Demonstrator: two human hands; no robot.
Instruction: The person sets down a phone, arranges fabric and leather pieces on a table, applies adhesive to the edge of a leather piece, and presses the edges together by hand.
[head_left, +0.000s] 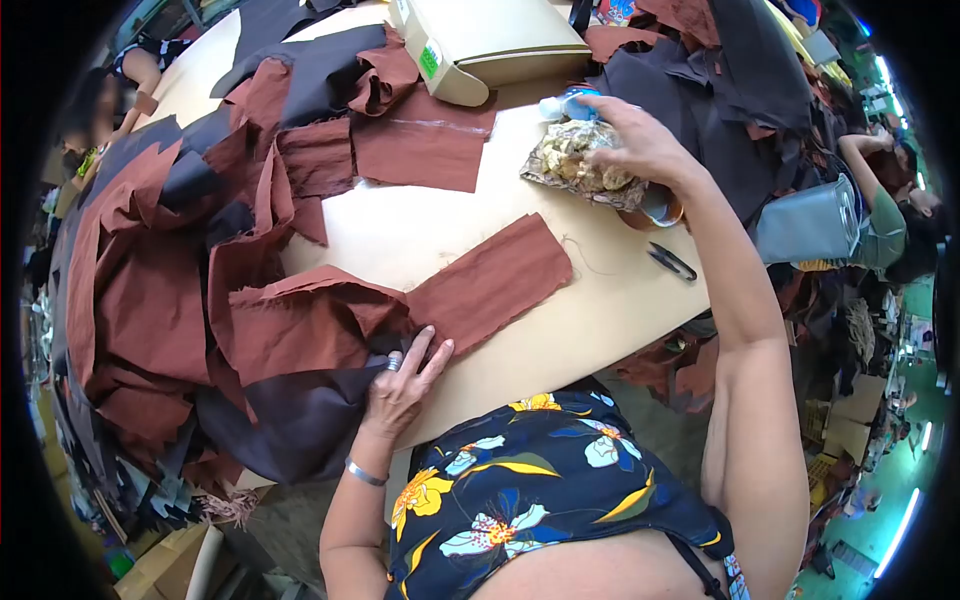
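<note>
My left hand point(408, 385), with a ring and a bracelet, rests its spread fingers on the near edge of the reddish-brown cloth point(495, 280), beside a heap of brown and dark fabric point(300, 325). Over at the right of the table, my right hand point(640, 145) reaches above a crumpled bag with pale contents point(575, 160). Its fingers are apart, near a small blue-and-white item point(572, 103); whether they touch it is unclear. An orange-brown round object point(660, 208) is partly hidden under that wrist. Black thread snips point(672, 262) lie on the table.
A cardboard box point(490, 45) stands at the table's back edge. Dark fabric point(700, 110) is piled at the right, beside a grey folded sheet or bag point(810, 222). Other people are at the far left and right. The pale tabletop point(375, 235) shows between the cloths.
</note>
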